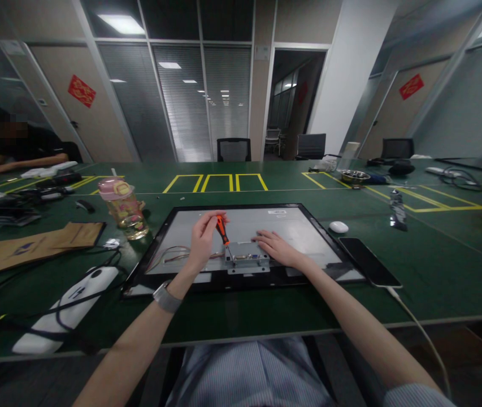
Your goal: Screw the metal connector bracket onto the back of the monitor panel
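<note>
A flat display panel point(181, 226) with a black frame lies back side up on the green table in front of me. On its near middle sits a small metal box point(247, 264) with ports along the near face. My left hand point(204, 237) is closed on an orange and black screwdriver point(222, 229), whose shaft points down at the box's left part. Whether the tip touches a screw is too small to tell. My right hand point(278, 247) lies flat with fingers spread, its fingertips at the box's right side. Thin coloured wires point(173, 254) run left from the box.
Left of the panel stand a pink-lidded drink bottle point(122, 212), a brown paper bag point(41, 246) and a white power strip point(69, 308) with black cables. On the right lie a phone point(370, 263) on a cable and a white case point(338, 226). Another person point(24, 141) sits far left.
</note>
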A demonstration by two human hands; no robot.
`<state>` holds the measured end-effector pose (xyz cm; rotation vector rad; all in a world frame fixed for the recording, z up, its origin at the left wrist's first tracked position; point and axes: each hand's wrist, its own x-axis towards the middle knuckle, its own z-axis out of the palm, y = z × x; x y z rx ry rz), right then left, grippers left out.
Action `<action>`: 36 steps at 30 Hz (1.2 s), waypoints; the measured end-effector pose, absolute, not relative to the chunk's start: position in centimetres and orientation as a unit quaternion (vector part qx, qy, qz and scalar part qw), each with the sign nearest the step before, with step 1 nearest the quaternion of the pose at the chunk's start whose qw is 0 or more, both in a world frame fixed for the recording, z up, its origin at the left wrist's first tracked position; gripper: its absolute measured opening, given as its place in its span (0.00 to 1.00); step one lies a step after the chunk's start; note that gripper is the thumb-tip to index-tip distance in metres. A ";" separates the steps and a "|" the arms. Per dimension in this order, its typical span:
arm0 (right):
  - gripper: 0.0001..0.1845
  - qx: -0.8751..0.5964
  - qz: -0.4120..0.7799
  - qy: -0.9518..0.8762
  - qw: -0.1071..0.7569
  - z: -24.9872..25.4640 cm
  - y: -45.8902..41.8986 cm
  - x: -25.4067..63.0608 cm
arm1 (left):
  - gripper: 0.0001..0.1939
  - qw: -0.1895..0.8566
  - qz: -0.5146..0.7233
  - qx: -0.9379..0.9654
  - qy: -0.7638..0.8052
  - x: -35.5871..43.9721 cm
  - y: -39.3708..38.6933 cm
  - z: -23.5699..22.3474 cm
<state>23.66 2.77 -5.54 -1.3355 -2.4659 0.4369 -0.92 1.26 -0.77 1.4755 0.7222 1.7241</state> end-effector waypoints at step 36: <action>0.28 -0.467 0.151 -0.858 0.153 -5.4 2.7 23.6 | 0.15 0.349 0.688 0.566 0.291 0.0 0.3 -0.6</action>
